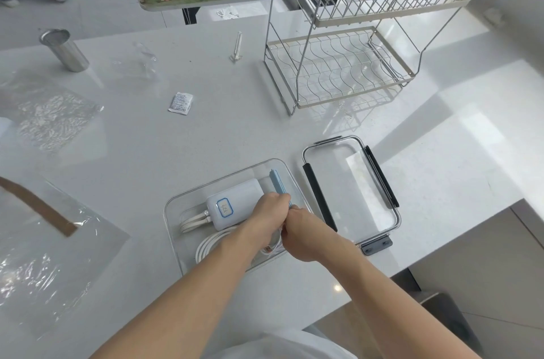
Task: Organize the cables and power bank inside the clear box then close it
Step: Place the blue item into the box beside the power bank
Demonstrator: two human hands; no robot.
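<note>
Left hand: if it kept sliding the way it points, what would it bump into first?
The left hand points up and right along the light blue item it grips inside the clear box. It would probably meet the box's far wall first, though depth is hard to judge.

White counter (pixel 265 129) (seemingly sunlit).

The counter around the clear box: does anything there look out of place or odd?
Mostly loose litter. A small white sachet lies alone mid-counter, crumpled clear plastic sheets spread at the left, and a metal cup stands tilted by the far edge. The lid lies apart, right of the clear box.
</note>
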